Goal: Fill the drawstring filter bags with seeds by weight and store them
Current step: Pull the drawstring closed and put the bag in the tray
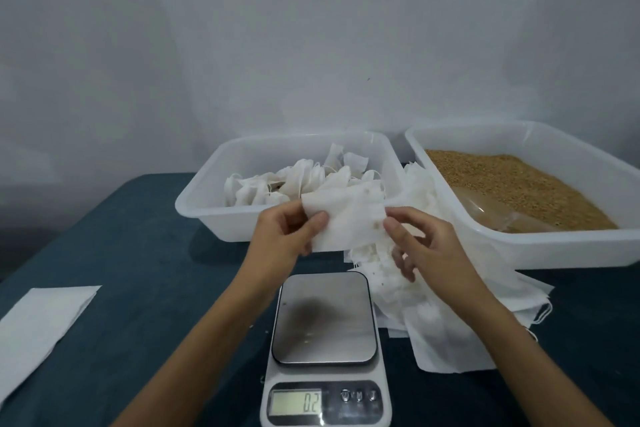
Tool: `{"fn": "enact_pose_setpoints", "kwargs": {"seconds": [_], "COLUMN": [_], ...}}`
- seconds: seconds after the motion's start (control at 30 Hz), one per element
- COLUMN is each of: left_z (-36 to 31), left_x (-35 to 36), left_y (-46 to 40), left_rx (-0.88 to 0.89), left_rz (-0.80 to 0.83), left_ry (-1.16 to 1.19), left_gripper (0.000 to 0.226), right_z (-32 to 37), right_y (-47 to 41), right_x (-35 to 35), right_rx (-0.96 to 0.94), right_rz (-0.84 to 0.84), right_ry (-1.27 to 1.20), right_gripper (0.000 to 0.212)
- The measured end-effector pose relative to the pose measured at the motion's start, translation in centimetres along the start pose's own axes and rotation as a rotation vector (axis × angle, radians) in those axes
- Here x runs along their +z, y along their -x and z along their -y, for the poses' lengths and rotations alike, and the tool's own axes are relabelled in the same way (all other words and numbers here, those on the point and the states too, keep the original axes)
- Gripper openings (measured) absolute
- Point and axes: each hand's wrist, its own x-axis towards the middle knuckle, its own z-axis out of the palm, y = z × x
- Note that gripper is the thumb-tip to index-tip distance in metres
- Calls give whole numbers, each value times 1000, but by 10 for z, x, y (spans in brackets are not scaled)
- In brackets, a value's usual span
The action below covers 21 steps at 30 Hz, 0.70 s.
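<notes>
Head view: empty bag [343, 218] pinched between left hand [287, 232] and right hand [426, 243] above the scale [323, 319] at the table's [138, 270] near edge, unfilled yet; filled bags [294, 180] already in the left tub [207, 215], seeds [512, 184] and empties [450, 322] remaining.

Seed tray [588, 243] — right side cut off

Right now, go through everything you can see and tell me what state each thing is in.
Bag: flat, empty, held up by both hands.
Left hand: pinches the bag's left edge.
Right hand: pinches its right edge.
Scale: on, platform bare, reads 0.2.
Left tub: holds filled bags.
Right tub: holds seeds and a scoop.
Bag pile: loose beside the scale.
</notes>
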Motion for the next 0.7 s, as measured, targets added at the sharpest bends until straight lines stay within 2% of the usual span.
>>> {"fn": "enact_pose_setpoints", "kwargs": {"seconds": [0.07,0.13,0.23,0.37,0.47,0.53,0.63,0.7], "left_z": [3,10,23,30,31,32,26,25], "left_x": [15,24,23,17,18,22,29,33], "left_y": [0,1,3,4,9,13,20,23], "left_rx": [-79,-100,-88,-92,-85,-5,231,327], "left_rz": [-6,-10,-21,-38,-27,-123,-316,-246], "left_ry": [124,154,84,-18,-81,-226,-363,-309], "left_gripper": [15,15,20,41,37,20,39,29], "right_z": [1,1,-2,-6,-9,-9,-9,-10], "right_y": [0,1,0,-3,-3,-2,-1,0], "right_x": [1,1,-3,-5,-4,-3,1,5], "right_rx": [88,100,104,115,115,107,96,78], "right_rz": [110,156,120,33,20,23,-3,-10], "right_ry": [-57,-84,-164,-173,-167,-159,-140,-140], "right_gripper": [40,34,23,13,8,9,17,21]}}
